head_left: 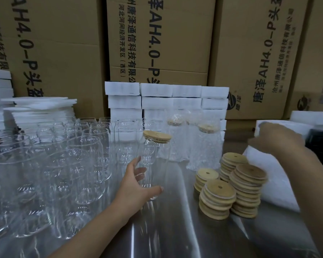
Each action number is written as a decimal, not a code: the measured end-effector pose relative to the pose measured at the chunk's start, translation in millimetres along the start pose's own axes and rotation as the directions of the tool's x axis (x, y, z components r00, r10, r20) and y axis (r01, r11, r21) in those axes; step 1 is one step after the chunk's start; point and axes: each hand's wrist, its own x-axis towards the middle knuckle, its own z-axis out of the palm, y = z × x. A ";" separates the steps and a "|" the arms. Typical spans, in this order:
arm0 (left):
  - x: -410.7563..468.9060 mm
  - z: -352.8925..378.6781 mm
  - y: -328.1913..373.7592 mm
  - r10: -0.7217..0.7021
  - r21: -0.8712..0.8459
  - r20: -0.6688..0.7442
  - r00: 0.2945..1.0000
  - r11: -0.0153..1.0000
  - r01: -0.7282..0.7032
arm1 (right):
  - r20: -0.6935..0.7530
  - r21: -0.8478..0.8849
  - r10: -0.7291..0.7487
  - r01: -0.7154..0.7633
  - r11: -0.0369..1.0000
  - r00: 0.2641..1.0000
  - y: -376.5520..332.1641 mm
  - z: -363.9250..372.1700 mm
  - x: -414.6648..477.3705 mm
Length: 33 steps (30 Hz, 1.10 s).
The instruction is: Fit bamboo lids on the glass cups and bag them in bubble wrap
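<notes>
Gripping the lower body of a glass cup (pixel 149 159), the left hand (pixel 137 185) has its fingers and thumb curled round the glass near the middle of the bench (pixel 166 231). The cup leans a little, and whether its base touches the bench cannot be told. A bamboo lid (pixel 157 136) already sits on its mouth, so the hold low down probably serves to keep the top free to go into a bag.

The right hand (pixel 274 138) is out at the far right, over a white pile (pixel 274 179) that I take to be the bubble wrap bags. It is blurred, and whether it is open or pinching a sheet cannot be told. Judged from this, the lid step is done for this cup and bagging comes next.

The layout reads as a line from left to right:
- Bare glasses (pixel 63 161) crowd the left of the bench, within the left hand's reach.
- Stacks of lids (pixel 231 185) stand near right, beside the white pile.
- Bagged cups (pixel 203 146) with lids stand farther back, out of the working space.

Behind them are white foam blocks (pixel 166 97) and cardboard cartons (pixel 166 34). The glass is smooth, so a one-handed grip could slip while the bag is fetched.
</notes>
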 end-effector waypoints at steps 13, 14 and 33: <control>-2.7 2.0 4.7 0.028 0.000 0.017 0.999 1.000 -0.028 | -0.195 0.124 0.031 -0.006 0.992 0.980 6.6 15.1 23.3; -2.6 1.9 4.9 0.032 -0.012 0.009 0.999 0.999 -0.032 | -0.277 0.210 -0.064 0.126 0.970 0.959 -1.6 10.6 16.3; -0.9 -2.0 7.6 0.108 -0.073 -0.142 0.984 0.990 -0.119 | 0.276 0.523 -0.700 0.508 0.685 0.659 -117.4 119.4 -93.4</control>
